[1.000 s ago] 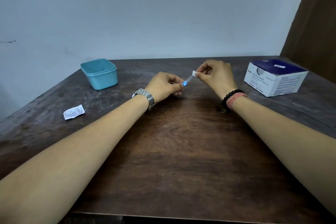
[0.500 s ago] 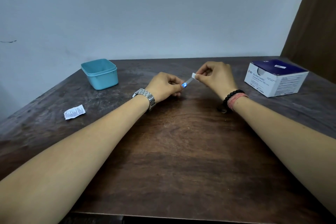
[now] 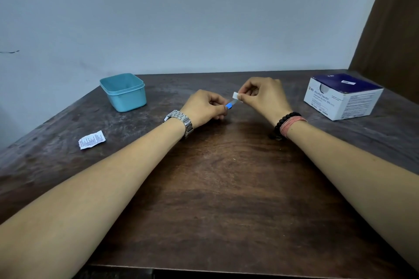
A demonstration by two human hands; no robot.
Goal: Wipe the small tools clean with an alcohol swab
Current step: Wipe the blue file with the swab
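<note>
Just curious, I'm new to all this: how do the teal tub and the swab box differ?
The tub is teal, plain and open-topped; the box is white with a dark blue top and printed text. The tub sits at the table's far left, the box at its far right. The tub has rounded corners, the box sharp ones. Both rest untouched on the table.

Left hand (image 3: 204, 107), right hand (image 3: 263, 97) raised, fingers apparently pinched.

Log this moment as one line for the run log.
step: wiping tool | left hand: holds tool | right hand: pinches swab on it | box: right | tub: left
</note>
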